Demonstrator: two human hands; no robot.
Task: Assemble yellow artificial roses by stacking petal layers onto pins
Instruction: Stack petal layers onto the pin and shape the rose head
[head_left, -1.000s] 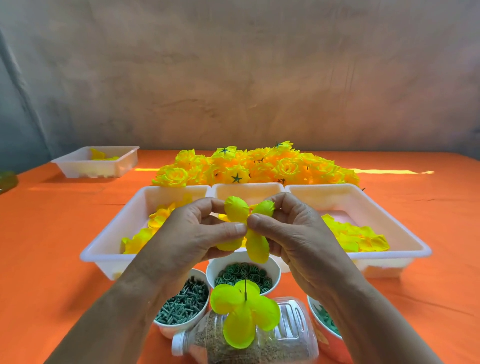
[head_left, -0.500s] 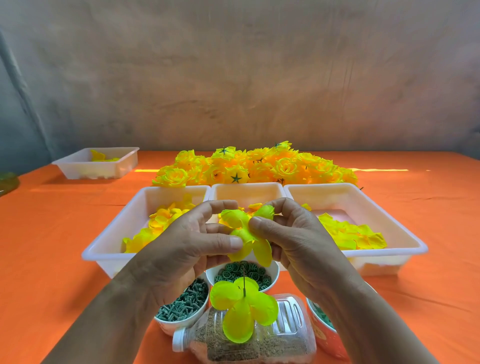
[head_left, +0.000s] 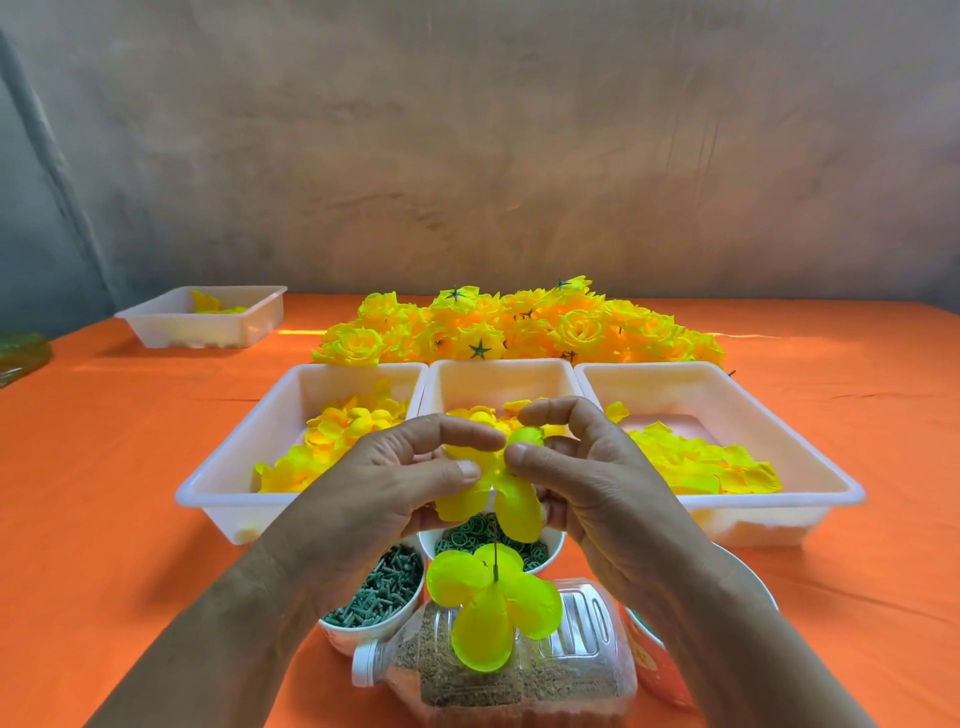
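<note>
Both hands pinch one yellow petal layer (head_left: 511, 506): the left hand (head_left: 384, 499) presses thumb and forefinger onto its left side, the right hand (head_left: 597, 488) onto its right, and its lobes hang down between them. It is directly over a thin pin (head_left: 496, 558); whether the tip touches it cannot be told. The pin stands upright from a clear bottle (head_left: 566, 675) lying on its side at the table's (head_left: 104, 519) near edge, with a second petal layer (head_left: 493, 608) low on it. Behind the bottle sit a bowl of green pegs (head_left: 374, 597) and a bowl of green rings (head_left: 467, 538). Further back stand three white trays (head_left: 228, 499) of loose petals, then a heap of finished roses (head_left: 519, 327). A fourth tray (head_left: 208, 332) sits toward the far-left corner.
</note>
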